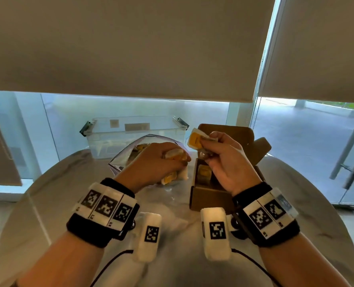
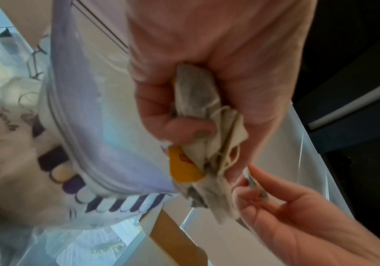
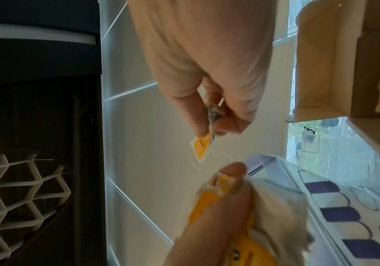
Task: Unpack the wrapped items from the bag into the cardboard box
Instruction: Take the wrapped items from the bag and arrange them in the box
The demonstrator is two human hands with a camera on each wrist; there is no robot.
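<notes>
My left hand [image 1: 161, 160] grips a bunch of tea bags [image 2: 207, 140] with yellow tags, just above the mouth of the clear zip bag [image 1: 130, 150]. More tea bags [image 1: 168, 179] show under that hand. My right hand [image 1: 219, 154] pinches one tea bag with a yellow tag [image 1: 195, 139] above the open cardboard box [image 1: 209, 195]. Inside the box lies a tea bag [image 1: 205, 171]. In the right wrist view the pinched tag [image 3: 201, 146] hangs below my fingers, with the box [image 3: 321, 72] at the upper right.
A clear plastic storage tub [image 1: 134, 133] with grey latches stands behind the zip bag at the far edge of the round marble table [image 1: 296, 204]. The box lid [image 1: 234, 133] stands open behind my right hand. Lowered blinds and a glass wall lie beyond.
</notes>
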